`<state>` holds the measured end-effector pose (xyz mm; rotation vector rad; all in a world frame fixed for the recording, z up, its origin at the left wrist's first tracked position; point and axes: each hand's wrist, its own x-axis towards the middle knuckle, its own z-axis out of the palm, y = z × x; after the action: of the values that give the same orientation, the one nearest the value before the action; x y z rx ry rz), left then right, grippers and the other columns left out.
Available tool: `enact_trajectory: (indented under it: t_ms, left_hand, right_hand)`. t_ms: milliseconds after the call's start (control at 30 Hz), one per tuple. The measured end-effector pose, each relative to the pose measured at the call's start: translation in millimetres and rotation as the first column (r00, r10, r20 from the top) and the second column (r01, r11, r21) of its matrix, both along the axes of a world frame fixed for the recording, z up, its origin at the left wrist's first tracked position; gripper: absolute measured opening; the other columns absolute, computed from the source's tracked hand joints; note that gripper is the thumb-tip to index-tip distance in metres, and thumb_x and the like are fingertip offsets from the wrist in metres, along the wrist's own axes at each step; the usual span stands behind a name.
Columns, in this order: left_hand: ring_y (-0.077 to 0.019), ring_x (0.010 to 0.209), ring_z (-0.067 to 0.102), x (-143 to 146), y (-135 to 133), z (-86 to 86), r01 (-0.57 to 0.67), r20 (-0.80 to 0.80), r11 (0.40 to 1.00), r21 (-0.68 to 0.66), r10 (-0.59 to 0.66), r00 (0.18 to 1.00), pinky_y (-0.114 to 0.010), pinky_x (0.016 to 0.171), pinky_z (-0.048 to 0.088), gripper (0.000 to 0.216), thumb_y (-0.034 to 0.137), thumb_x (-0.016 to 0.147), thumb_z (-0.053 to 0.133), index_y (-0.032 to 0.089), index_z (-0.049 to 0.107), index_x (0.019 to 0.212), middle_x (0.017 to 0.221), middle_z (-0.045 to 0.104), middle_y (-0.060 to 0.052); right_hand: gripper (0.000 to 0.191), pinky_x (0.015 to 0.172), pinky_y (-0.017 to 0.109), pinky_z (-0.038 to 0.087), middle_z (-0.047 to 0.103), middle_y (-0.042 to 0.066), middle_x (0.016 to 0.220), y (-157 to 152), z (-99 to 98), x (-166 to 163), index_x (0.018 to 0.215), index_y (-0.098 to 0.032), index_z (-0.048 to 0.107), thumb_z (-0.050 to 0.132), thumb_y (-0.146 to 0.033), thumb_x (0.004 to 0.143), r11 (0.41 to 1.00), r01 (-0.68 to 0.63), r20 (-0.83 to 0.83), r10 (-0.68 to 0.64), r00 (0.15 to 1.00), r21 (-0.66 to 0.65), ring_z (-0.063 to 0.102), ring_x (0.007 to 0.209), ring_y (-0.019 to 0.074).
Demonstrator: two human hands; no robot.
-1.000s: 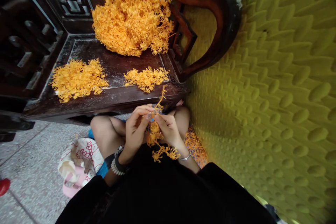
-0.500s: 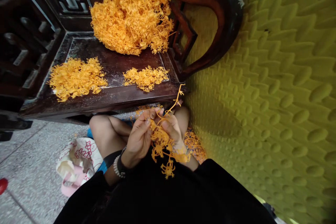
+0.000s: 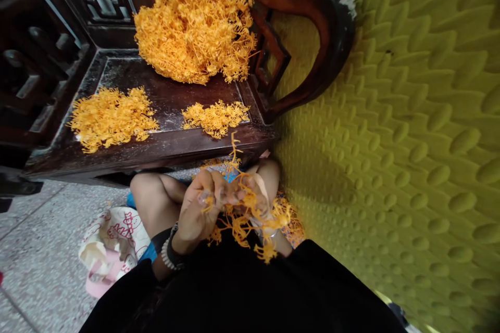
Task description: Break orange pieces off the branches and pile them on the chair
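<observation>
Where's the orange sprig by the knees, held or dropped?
Held: the left hand and right hand both pinch the orange sprig over the lap.

— Where are the hands?
— The left hand (image 3: 196, 207) and right hand (image 3: 255, 195) meet close before the body, fingertips touching.
— Open?
— No, both pinch, fingers curled inward. The left wrist bends, its forearm rising from lower left.
</observation>
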<state>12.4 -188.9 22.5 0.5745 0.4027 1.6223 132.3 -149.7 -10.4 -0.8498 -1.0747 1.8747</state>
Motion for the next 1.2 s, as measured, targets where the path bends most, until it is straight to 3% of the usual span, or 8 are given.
enact_trajectory:
  t_ms: [267, 367, 433, 533, 633, 767, 1000, 1200]
  left_hand:
    - [-0.0082, 0.054, 0.045, -6, 10, -11.2, -0.242, -0.317, 0.969, 0.055, 0.247, 0.916, -0.017, 0.053, 0.043, 0.007, 0.02, 0.085, 0.058, 0.023, 0.052, 0.088, 0.067, 0.048, 0.004]
    - [-0.0117, 0.064, 0.046, -6, 12, -17.1, -0.341, -0.568, 0.918, 0.204, 0.395, 0.722, -0.021, 0.057, 0.041, 0.022, 0.042, 0.09, 0.053, 0.022, 0.056, 0.096, 0.073, 0.048, 0.002]
    - [-0.0124, 0.064, 0.045, -10, 13, -18.9, -0.267, -0.742, 0.915, 0.303, 0.402, 0.536, -0.023, 0.058, 0.039, 0.032, 0.052, 0.088, 0.054, 0.021, 0.055, 0.093, 0.074, 0.048, 0.002]
    - [-0.0105, 0.053, 0.04, -19, 14, -17.0, -0.078, -0.886, 0.925, 0.372, 0.378, 0.268, -0.024, 0.052, 0.033, 0.025, 0.039, 0.09, 0.056, 0.02, 0.048, 0.075, 0.063, 0.045, 0.004]
    - [-0.0099, 0.049, 0.04, -29, 13, -13.8, -0.071, -0.9, 0.914, 0.399, 0.405, 0.162, -0.024, 0.05, 0.031, 0.028, 0.028, 0.095, 0.048, 0.02, 0.046, 0.068, 0.056, 0.044, 0.005]
    - [-0.0096, 0.049, 0.043, -32, 12, -13.9, -0.107, -0.913, 0.939, 0.328, 0.344, 0.221, -0.022, 0.049, 0.032, 0.029, 0.029, 0.095, 0.047, 0.019, 0.049, 0.069, 0.056, 0.048, 0.004]
    - [-0.0114, 0.052, 0.048, -28, 16, -20.0, 0.153, -0.945, 0.979, 0.136, 0.082, 0.316, -0.022, 0.053, 0.038, 0.028, 0.039, 0.09, 0.056, 0.017, 0.06, 0.073, 0.059, 0.058, 0.001]
    - [-0.0066, 0.04, 0.037, -13, 11, -28.7, 0.037, -0.717, 0.996, 0.08, 0.032, 0.696, -0.019, 0.042, 0.029, 0.037, 0.039, 0.087, 0.062, 0.017, 0.052, 0.059, 0.046, 0.048, 0.004]
  right_hand:
    - [0.045, 0.046, 0.024, 0.032, 0.042, -0.004, 0.056, 11, 17.9, 2, 0.061, -0.02, 0.047, 0.068, -0.056, 0.076, 0.956, -0.037, -0.02, 0.045, 0.999, 0.291, 0.037, 0.049, 0.0092]
    - [0.043, 0.048, 0.024, 0.031, 0.042, -0.003, 0.057, 7, 22.4, 0, 0.061, -0.02, 0.047, 0.064, -0.055, 0.081, 0.937, -0.007, 0.043, -0.008, 0.999, 0.35, 0.036, 0.052, 0.0099]
    - [0.044, 0.049, 0.025, 0.031, 0.042, -0.003, 0.058, 5, 24.8, -1, 0.06, -0.02, 0.047, 0.063, -0.054, 0.082, 0.928, -0.002, 0.072, -0.026, 0.997, 0.372, 0.037, 0.054, 0.0105]
    - [0.044, 0.049, 0.025, 0.031, 0.042, -0.003, 0.058, 4, 24.9, 0, 0.061, -0.019, 0.048, 0.06, -0.054, 0.084, 0.925, 0.003, 0.102, -0.045, 0.994, 0.379, 0.036, 0.054, 0.0105]
    - [0.046, 0.046, 0.024, 0.029, 0.039, -0.003, 0.057, 5, 21.4, 2, 0.062, -0.019, 0.048, 0.056, -0.057, 0.085, 0.946, 0.033, 0.119, -0.075, 0.99, 0.323, 0.034, 0.052, 0.0095]
    - [0.049, 0.044, 0.022, 0.027, 0.038, -0.004, 0.056, 6, 18.5, -5, 0.061, -0.019, 0.048, 0.061, -0.062, 0.08, 0.97, 0.036, 0.141, -0.072, 0.987, 0.242, 0.033, 0.05, 0.0078]
    - [0.05, 0.039, 0.023, 0.023, 0.041, -0.004, 0.047, 12, 21.0, -2, 0.052, -0.018, 0.05, 0.064, -0.057, 0.079, 0.988, -0.14, 0.136, 0.131, 0.982, 0.06, 0.034, 0.043, 0.0074]
    - [0.062, 0.038, 0.029, 0.017, 0.035, -0.003, 0.038, -2, 24.9, 1, 0.04, -0.022, 0.037, 0.059, -0.061, 0.082, 0.992, -0.01, 0.094, -0.002, 0.996, 0.126, 0.027, 0.036, 0.0077]
